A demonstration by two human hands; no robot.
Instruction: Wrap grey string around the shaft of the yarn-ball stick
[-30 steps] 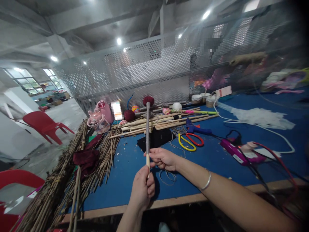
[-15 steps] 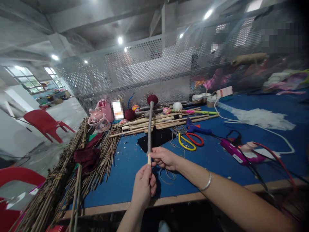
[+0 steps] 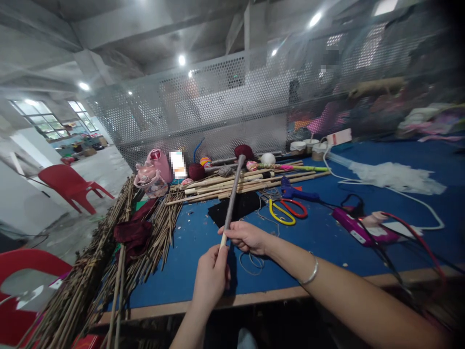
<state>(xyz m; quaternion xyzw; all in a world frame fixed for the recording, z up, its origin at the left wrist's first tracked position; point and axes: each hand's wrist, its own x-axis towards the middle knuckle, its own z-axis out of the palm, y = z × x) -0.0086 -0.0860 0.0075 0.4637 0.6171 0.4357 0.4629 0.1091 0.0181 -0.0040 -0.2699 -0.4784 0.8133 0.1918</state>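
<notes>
A wooden stick (image 3: 234,198), mostly covered in grey wrapping, slants away from me over the blue table (image 3: 174,281). Its far end carries a dark red ball (image 3: 243,152). My left hand (image 3: 210,274) is closed round the pale bare lower end. Just above it, my right hand (image 3: 247,237) pinches the stick where the grey wrapping ends. Below the right hand lies a loose loop of grey cord (image 3: 251,264). Behind the hands are a black cloth (image 3: 218,213), scissors (image 3: 283,213) with yellow and red handles, and a blue glue gun (image 3: 300,193).
Bundles of thin twigs (image 3: 152,247) with a dark red cloth (image 3: 132,235) cover the left side. Pale sticks (image 3: 207,188) lie across the back. On the right are a purple power strip (image 3: 363,228) with cables and white plastic sheeting (image 3: 395,177). A perforated metal screen (image 3: 218,106) stands behind.
The stick's far end, with the dark red ball, has swung to the right. My left hand has shifted slightly left and turned with the stick, while the right hand keeps its pinch.
</notes>
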